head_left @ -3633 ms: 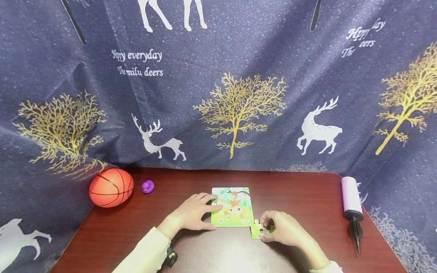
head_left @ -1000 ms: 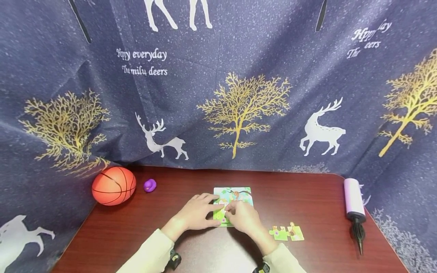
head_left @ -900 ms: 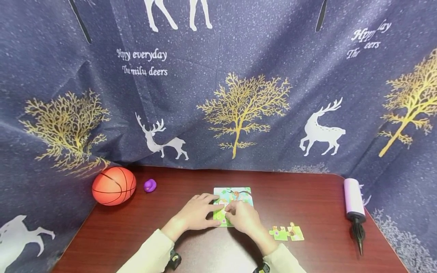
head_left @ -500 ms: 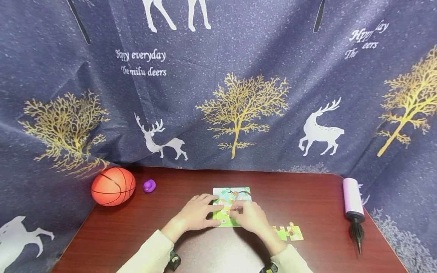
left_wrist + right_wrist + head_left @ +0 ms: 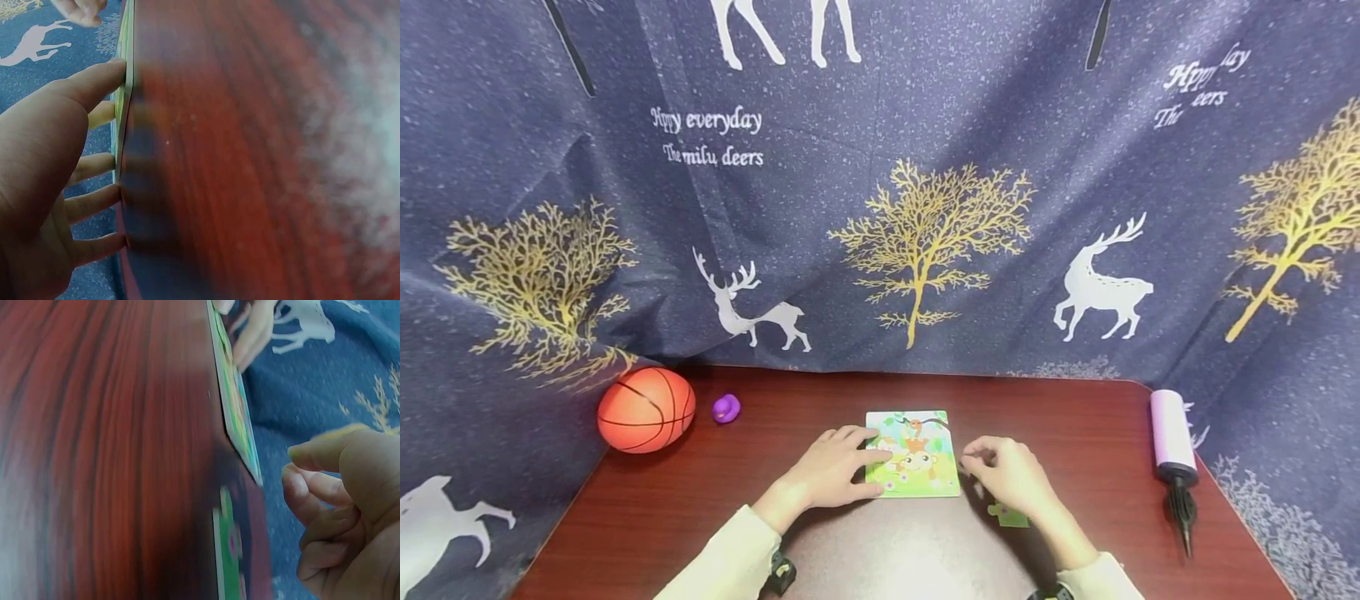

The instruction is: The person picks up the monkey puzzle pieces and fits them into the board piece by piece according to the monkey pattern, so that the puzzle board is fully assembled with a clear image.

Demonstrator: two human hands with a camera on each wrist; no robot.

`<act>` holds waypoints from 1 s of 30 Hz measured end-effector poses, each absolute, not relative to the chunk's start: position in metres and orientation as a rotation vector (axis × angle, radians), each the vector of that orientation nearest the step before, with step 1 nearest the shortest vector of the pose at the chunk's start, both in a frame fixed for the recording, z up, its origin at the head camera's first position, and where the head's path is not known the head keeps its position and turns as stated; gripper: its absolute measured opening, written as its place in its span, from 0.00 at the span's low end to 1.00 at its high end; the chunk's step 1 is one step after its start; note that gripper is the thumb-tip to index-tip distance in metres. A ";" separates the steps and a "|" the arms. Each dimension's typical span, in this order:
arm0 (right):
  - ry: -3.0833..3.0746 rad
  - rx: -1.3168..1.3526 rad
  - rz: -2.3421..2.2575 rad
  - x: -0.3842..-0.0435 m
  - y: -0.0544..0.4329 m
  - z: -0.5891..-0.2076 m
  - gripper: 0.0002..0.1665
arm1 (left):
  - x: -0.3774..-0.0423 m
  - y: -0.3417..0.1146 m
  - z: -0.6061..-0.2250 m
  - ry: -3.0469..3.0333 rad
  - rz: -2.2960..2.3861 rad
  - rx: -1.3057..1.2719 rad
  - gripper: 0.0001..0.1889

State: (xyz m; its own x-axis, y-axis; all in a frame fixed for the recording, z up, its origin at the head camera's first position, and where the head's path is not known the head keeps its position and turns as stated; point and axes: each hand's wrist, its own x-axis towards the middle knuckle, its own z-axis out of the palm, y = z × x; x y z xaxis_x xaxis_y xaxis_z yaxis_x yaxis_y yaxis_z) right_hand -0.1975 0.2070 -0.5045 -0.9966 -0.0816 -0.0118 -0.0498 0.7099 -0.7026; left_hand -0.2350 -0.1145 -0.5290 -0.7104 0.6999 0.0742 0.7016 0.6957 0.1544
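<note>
A square jigsaw puzzle [image 5: 928, 479] with a monkey picture lies flat on the table. My left hand [image 5: 831, 468] rests on its left side, fingers spread and thumb at the near corner. In the left wrist view the thumb and fingertips lie along the board's edge. My right hand [image 5: 1013, 479] hovers just right of the puzzle, fingers loosely curled. The right wrist view shows nothing between its thumb and index finger [image 5: 297, 487]. Below this hand lies a loose green jigsaw piece [image 5: 1011, 517], partly covered by the hand in the head view.
A basketball [image 5: 646, 410] and a purple rubber duck [image 5: 726, 408] stand at the table's back left. On the right lies a pink and black hand pump [image 5: 1175, 442]. A blue cloth with deer and trees hangs behind the brown table [image 5: 820, 542].
My right hand, earlier at the loose pieces and then over the puzzle, has moved off it to the right, uncovering the monkey's face. My left hand stays on the puzzle's left side.
</note>
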 end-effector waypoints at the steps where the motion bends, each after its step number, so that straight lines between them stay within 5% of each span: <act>1: 2.864 -0.094 -1.175 -0.197 0.212 -0.504 0.05 | -0.235 -0.114 -0.528 -2.886 -0.273 -1.189 0.29; 30: 2.955 -0.054 -1.019 -0.177 0.285 -0.507 0.06 | -0.229 -0.111 -0.528 -2.872 -0.179 -1.219 0.27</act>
